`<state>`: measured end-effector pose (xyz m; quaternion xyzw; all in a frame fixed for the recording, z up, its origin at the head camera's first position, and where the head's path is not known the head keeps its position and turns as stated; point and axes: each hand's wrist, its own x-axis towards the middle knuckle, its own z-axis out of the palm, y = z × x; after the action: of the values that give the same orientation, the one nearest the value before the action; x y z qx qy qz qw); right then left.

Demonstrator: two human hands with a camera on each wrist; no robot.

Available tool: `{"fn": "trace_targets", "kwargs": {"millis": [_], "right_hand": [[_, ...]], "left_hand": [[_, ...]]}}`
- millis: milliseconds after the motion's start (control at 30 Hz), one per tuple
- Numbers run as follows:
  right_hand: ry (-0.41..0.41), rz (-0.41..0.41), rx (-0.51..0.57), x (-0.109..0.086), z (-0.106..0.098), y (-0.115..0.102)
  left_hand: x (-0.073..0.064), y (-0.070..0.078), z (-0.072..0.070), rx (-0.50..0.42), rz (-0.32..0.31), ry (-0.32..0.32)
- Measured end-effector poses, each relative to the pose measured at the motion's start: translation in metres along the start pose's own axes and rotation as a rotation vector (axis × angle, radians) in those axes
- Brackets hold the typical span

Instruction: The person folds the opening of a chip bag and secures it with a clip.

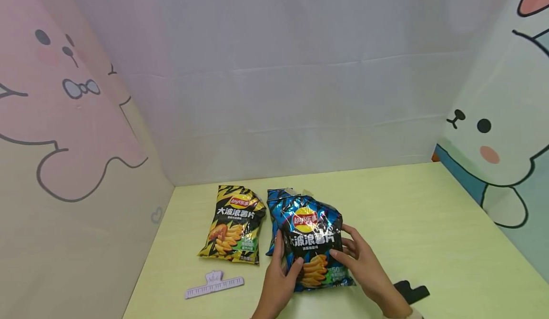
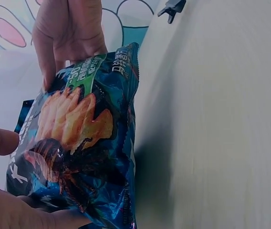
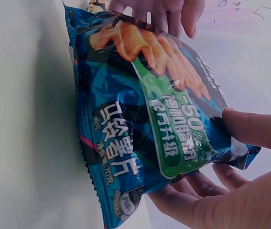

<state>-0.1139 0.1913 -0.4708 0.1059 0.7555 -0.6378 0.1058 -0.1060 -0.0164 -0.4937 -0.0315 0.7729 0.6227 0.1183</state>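
Both hands grip a blue and black bag of Lay's potato chips [image 1: 312,242], its printed front facing up toward the head camera. At the bag's left edge is the left hand [image 1: 276,281], thumb on the front and fingers along the side. The right hand [image 1: 368,267] pinches the opposite side, thumb on the front and fingers behind, as the right wrist view also shows. Both wrist views show the bag [image 2: 73,129] tilted, with its crimped bottom edge close to the table. A second blue bag [image 1: 275,197] lies behind it, mostly hidden.
A yellow and black bag of Lay's chips [image 1: 235,226] lies to the left. In front of it is a lilac clip [image 1: 214,284] with a piano-key pattern. A black clip-like piece [image 1: 411,291] lies beside the right wrist. Cartoon-printed side walls and a white back curtain [image 1: 291,95] enclose the table.
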Motion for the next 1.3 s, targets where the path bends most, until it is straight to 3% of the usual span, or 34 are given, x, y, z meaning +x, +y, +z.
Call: {"fn": "trace_targets", "kwargs": {"millis": [500, 833, 1300], "right_hand": [[0.005, 0.03, 0.015, 0.0006, 0.0041, 0.0051], [-0.002, 0.051, 0.016, 0.0006, 0.0043, 0.0057], [0.02, 0.065, -0.052, 0.0058, 0.0045, 0.005]], "left_hand": [[-0.0015, -0.0062, -0.0012, -0.008, -0.012, -0.003], [-0.0038, -0.0055, -0.003, -0.018, -0.059, -0.002], [-0.005, -0.0059, -0.0078, 0.008, -0.034, 0.014]]}}
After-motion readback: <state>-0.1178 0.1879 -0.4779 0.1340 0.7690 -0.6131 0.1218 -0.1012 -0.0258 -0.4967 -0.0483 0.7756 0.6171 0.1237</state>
